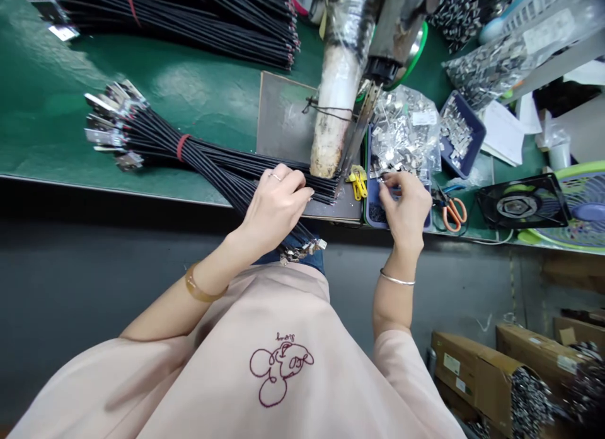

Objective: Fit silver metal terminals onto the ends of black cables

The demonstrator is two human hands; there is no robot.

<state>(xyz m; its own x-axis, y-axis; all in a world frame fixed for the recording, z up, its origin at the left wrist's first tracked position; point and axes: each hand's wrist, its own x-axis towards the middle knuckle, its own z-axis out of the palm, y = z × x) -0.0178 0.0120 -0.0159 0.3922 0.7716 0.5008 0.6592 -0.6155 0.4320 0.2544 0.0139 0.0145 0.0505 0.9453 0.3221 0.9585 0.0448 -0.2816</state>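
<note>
My left hand is closed over a bundle of black cables that lies across the green bench edge, tied with a red band and ending in metal connectors at the far left. More connector ends hang below my left hand. My right hand pinches a small metal shell at the blue tray, just under a clear bag of metal shells.
A wrapped machine arm stands over a grey plate in the middle. Another black cable bundle lies at the back. Orange-handled scissors, a small fan, another blue tray and cardboard boxes are at the right.
</note>
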